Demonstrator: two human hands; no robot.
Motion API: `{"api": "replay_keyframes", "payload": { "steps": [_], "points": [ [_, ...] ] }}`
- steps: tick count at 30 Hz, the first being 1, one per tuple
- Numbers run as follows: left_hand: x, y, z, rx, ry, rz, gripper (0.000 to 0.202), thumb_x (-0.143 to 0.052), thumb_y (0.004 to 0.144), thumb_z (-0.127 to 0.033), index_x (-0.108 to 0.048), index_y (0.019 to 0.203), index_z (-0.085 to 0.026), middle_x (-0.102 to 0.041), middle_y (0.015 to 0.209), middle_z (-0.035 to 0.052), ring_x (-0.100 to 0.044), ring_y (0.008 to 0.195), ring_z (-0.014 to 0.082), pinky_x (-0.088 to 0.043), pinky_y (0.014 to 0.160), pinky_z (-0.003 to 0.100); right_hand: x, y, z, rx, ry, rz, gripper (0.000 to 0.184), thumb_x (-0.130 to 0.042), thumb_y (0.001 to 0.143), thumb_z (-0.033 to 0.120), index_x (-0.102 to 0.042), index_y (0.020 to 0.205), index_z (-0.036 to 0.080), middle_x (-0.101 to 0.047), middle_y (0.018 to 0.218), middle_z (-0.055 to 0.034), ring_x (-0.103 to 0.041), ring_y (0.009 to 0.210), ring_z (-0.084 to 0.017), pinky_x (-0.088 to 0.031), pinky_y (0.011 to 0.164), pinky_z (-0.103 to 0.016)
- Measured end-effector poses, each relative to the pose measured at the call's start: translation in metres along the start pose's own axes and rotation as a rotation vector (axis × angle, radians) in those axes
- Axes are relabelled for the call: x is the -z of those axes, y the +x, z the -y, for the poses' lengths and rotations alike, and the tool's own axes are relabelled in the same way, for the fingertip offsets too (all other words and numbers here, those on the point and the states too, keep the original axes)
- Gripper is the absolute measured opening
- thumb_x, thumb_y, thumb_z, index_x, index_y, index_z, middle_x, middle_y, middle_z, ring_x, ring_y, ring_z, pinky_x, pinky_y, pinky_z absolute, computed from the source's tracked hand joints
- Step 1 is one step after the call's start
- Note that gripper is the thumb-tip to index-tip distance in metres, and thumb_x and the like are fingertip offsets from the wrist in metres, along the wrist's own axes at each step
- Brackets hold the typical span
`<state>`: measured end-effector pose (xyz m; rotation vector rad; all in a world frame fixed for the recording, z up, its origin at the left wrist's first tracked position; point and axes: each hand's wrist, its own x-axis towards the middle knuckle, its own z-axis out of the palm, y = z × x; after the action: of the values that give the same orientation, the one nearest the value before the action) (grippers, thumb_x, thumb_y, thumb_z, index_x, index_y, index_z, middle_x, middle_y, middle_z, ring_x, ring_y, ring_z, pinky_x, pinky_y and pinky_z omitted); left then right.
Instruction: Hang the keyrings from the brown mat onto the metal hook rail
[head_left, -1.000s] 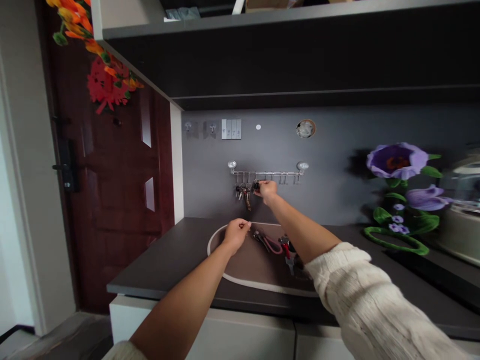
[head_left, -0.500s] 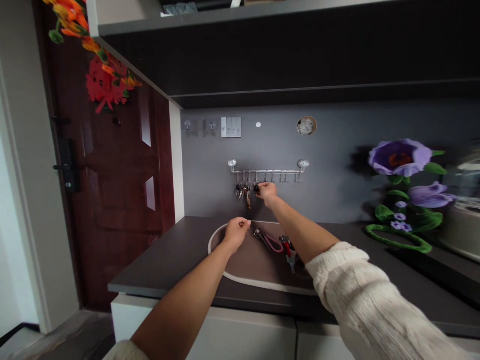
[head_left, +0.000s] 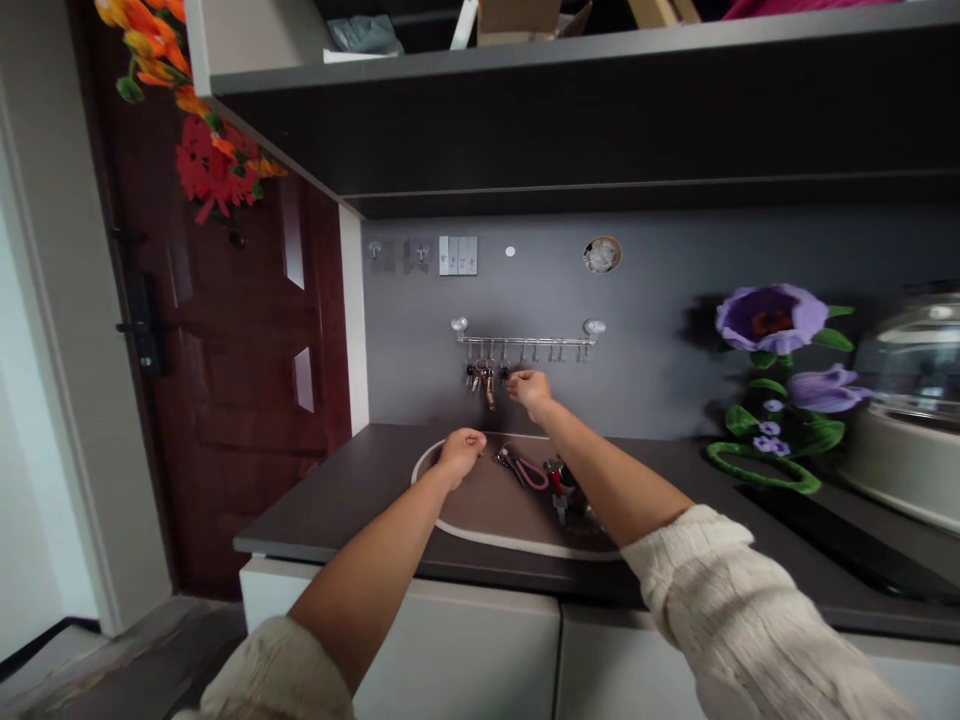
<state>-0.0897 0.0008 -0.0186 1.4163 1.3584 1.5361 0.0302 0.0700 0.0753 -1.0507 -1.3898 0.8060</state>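
My right hand (head_left: 529, 392) is raised to the hook rail (head_left: 529, 342) on the wall. Its fingers are bent together beside a dark-headed key bunch (head_left: 504, 371) hanging from a hook; whether they still grip it is hidden. Further left on the rail hang several more keys (head_left: 489, 385), one with a gold-brown piece. Low over the left part of a brown mat (head_left: 480, 510), my left hand (head_left: 460, 456) is closed in a pinch, what it holds too small to make out. On the mat lie keys with a pink strap loop (head_left: 531, 472) and a red key holder (head_left: 556, 485).
Purple artificial flowers (head_left: 772, 318) and a domed white appliance (head_left: 900, 450) stand at right, near a long black object (head_left: 847, 550). A dark shelf (head_left: 570, 130) overhangs the counter (head_left: 322, 500). At left is a red-brown door (head_left: 247, 400) with orange and red flowers.
The view has shifted slightly, showing more of the shelf's contents. My right hand stays beside the hanging key bunch, its fingertips slightly lower. My left hand remains pinched over the mat.
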Motion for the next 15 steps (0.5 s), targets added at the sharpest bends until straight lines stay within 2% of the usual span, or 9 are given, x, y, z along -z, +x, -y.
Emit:
{"api": "replay_keyframes", "payload": {
  "steps": [4, 9, 11, 15],
  "points": [
    [-0.001, 0.003, -0.007, 0.156, 0.106, -0.013, 0.004, -0.055, 0.062, -0.009, -0.057, 0.061, -0.013, -0.050, 0.050, -0.0030, -0.042, 0.046, 0.0066, -0.034, 0.052, 0.019, 0.012, -0.028, 0.001, -0.055, 0.023, 0.040, 0.011, -0.044, 0.073, 0.012, -0.055, 0.075, 0.012, -0.061, 0.069, -0.0035, -0.052, 0.052, -0.006, -0.041, 0.050, -0.016],
    [-0.009, 0.002, -0.015, 0.200, 0.140, -0.036, 0.005, -0.058, 0.061, -0.011, -0.057, 0.058, -0.013, -0.047, 0.045, -0.0036, -0.039, 0.044, 0.0071, -0.032, 0.050, 0.021, 0.027, -0.055, -0.022, 0.023, -0.128, 0.117, 0.010, -0.048, 0.072, 0.015, -0.057, 0.075, 0.012, -0.063, 0.070, -0.0038, -0.052, 0.053, -0.006, -0.041, 0.055, -0.017],
    [-0.012, -0.002, -0.014, 0.170, 0.182, -0.047, 0.004, -0.060, 0.062, -0.017, -0.058, 0.059, -0.014, -0.047, 0.046, -0.0037, -0.038, 0.043, 0.0074, -0.031, 0.050, 0.021, 0.030, -0.062, -0.034, 0.079, -0.214, 0.124, 0.011, -0.048, 0.071, 0.015, -0.058, 0.076, 0.012, -0.064, 0.070, -0.0039, -0.053, 0.056, -0.007, -0.042, 0.058, -0.018],
    [-0.014, -0.008, -0.008, 0.011, 0.300, -0.021, 0.015, -0.058, 0.065, -0.027, -0.059, 0.060, -0.014, -0.049, 0.049, -0.0027, -0.038, 0.044, 0.0071, -0.029, 0.049, 0.021, 0.034, -0.071, -0.050, 0.173, -0.352, 0.146, 0.014, -0.049, 0.070, 0.013, -0.059, 0.081, 0.014, -0.064, 0.071, -0.0036, -0.057, 0.063, -0.009, -0.043, 0.065, -0.020]
  ]
}}
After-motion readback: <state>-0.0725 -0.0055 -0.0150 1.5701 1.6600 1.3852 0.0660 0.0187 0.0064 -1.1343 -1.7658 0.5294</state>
